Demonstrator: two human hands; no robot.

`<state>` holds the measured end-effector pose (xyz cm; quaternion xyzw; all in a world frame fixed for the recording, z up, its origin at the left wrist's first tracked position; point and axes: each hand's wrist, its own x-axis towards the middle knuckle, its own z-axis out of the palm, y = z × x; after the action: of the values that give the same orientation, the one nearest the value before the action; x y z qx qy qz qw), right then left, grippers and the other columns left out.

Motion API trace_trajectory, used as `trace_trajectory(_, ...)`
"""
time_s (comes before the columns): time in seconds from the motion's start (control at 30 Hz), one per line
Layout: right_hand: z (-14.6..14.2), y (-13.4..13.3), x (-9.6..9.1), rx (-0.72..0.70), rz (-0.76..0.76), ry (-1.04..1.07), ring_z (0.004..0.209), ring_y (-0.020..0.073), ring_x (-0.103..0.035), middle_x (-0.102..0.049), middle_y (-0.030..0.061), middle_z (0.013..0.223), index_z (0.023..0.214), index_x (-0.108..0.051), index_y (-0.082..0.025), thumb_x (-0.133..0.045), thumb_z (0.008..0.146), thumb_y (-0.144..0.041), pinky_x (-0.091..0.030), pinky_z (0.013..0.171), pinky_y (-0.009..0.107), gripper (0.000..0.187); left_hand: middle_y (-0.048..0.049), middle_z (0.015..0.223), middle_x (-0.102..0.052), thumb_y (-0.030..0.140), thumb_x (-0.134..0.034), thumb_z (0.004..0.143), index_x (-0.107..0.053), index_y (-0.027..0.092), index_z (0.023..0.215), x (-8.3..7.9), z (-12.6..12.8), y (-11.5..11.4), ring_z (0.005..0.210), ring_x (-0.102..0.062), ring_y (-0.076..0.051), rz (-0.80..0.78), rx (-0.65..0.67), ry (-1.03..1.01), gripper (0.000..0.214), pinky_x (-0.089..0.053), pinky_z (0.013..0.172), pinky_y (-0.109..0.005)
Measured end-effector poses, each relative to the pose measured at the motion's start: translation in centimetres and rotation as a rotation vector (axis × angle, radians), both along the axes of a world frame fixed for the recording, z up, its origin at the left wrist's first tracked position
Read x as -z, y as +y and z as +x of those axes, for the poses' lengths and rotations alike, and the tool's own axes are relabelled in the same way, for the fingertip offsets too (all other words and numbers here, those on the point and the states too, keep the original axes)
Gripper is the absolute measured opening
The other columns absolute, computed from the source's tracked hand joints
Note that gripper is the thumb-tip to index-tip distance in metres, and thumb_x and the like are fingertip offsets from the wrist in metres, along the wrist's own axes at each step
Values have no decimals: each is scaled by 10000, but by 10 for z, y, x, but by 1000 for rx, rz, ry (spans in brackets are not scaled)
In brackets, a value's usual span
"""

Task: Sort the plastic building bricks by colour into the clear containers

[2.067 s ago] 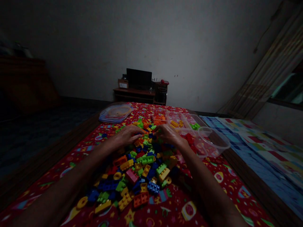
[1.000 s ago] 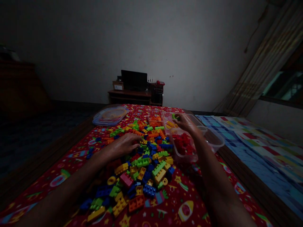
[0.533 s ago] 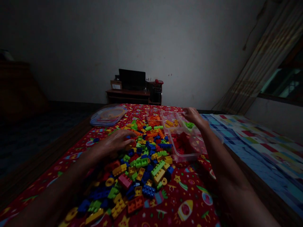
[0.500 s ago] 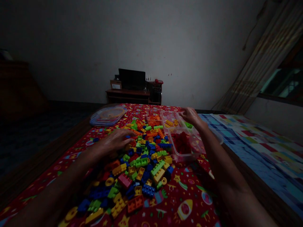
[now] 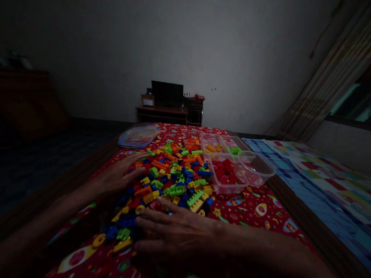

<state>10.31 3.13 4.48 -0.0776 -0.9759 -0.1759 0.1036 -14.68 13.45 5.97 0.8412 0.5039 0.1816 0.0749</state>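
Note:
A heap of coloured toy bricks (image 5: 171,173) covers a red patterned cloth (image 5: 255,208). My left hand (image 5: 118,175) lies flat and open on the pile's left edge, fingers stretched toward the bricks. My right hand (image 5: 174,231) lies flat across the near end of the pile, fingers spread and pointing left, covering some bricks. Neither hand holds anything. To the right stand clear plastic tubs: one with red bricks (image 5: 227,173), one with yellow bricks (image 5: 211,146), one with green bricks (image 5: 237,148).
An empty round clear tub (image 5: 256,164) sits by the red one. A clear lid (image 5: 139,136) lies at the far left of the cloth. A checked mat (image 5: 319,181) is on the right. A low desk with a screen (image 5: 169,104) stands at the wall.
My right hand left the green tub at the far right and came down flat on the near end of the pile. My left hand slid to the pile's left edge.

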Motion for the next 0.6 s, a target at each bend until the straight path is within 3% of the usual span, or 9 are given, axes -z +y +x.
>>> trace_trajectory(0.07, 1, -3, 3, -43, 52, -33, 1327, 197, -347, -436, 77, 1411, 1204, -520, -246, -410, 939, -275, -241, 1119, 437, 288, -30, 1525, -287, 502, -335, 874, -264, 247, 1452, 23, -19, -27, 1366, -303, -279, -11, -56, -5, 636, -271, 1112, -418)
trace_trajectory(0.17, 1, 2, 10, -50, 84, -32, 1316, 207, -367, -462, 99, 1385, 1185, -506, -234, -388, 945, -246, -244, 1109, 481, 267, 74, 1559, -114, 512, -402, 835, -16, 438, 1459, 61, -42, -68, 1385, -259, -279, -35, -61, -18, 737, -343, 1079, -439)
trace_trajectory(0.27, -3, 10, 16, -28, 94, -11, 1315, 230, -369, -484, 133, 1352, 1153, -488, -225, -368, 949, -217, -257, 1087, 524, 237, 29, 1561, -92, 524, -618, 669, 15, 440, 1450, 86, -49, -98, 1386, -219, -358, -41, -2, 12, 1008, -388, 1031, -493)
trace_trajectory(0.4, -5, 16, 20, 70, 68, 24, 1322, 233, -357, -442, 174, 1373, 1119, -462, -212, -366, 950, -209, -285, 1066, 533, 194, 5, 1571, -16, 496, -660, 681, -16, 448, 1452, 95, -28, -108, 1381, -228, -372, 61, 14, 56, 1006, -403, 1015, -480)
trace_trajectory(0.6, -4, 29, 18, 182, -5, 102, 1339, 253, -312, -415, 185, 1370, 1116, -465, -180, -362, 953, -234, -315, 1060, 483, 201, -56, 1575, -48, 342, -548, 794, -100, 362, 1476, 90, 19, -83, 1392, -195, -351, 198, 1, -87, 816, -333, 1059, -505)
